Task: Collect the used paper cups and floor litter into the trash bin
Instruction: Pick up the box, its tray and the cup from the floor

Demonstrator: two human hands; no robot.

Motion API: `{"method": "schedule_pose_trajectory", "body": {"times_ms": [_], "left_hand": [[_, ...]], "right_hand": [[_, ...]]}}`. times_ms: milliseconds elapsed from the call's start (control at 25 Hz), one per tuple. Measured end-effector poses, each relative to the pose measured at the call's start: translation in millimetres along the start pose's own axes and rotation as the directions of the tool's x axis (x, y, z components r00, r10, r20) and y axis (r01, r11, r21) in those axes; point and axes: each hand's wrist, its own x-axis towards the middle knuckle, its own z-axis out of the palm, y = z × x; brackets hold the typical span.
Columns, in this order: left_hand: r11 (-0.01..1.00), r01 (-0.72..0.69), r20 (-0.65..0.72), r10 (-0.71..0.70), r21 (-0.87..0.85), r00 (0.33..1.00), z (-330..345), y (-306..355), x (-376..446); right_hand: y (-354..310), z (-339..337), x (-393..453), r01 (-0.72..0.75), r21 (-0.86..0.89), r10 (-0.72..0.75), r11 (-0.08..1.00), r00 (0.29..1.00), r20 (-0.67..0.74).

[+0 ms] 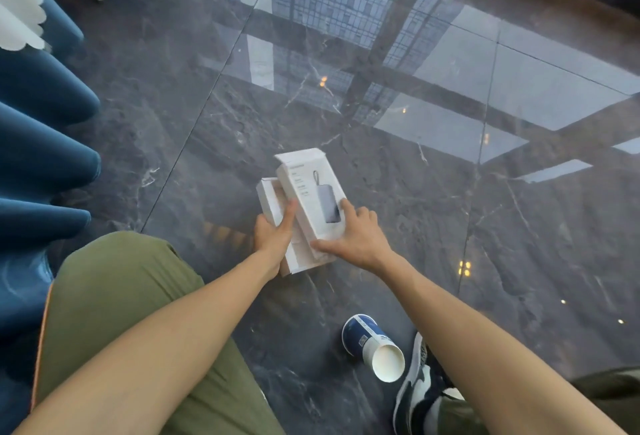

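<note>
Two white cardboard boxes are stacked low over the dark marble floor. The upper box shows a printed power bank and has an open end flap. The lower white box sticks out to the left beneath it. My left hand grips the lower box from the left, thumb laid along its top. My right hand holds the upper box at its near right corner, index finger on its face. A blue and white paper cup lies on its side on the floor near my right foot, mouth toward me.
Blue velvet upholstery with white scalloped cloth lines the left edge. My knee in green trousers fills the lower left, and my sneaker stands beside the cup. The glossy floor reflects windows. No bin is in view.
</note>
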Motion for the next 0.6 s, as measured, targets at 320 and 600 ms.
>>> {"method": "schedule_pose_trajectory", "body": {"times_ms": [320, 600], "left_hand": [[0.987, 0.028, 0.129, -0.007, -0.158, 0.992, 22, 7, 0], [0.999, 0.028, 0.317, -0.015, -0.037, 0.948, 31, 1, -5]], "right_hand": [[24, -13, -28, -0.012, 0.265, 0.015, 0.964, 1.0, -0.006], [53, -9, -51, -0.077, 0.604, 0.158, 0.793, 0.984, -0.082]]}}
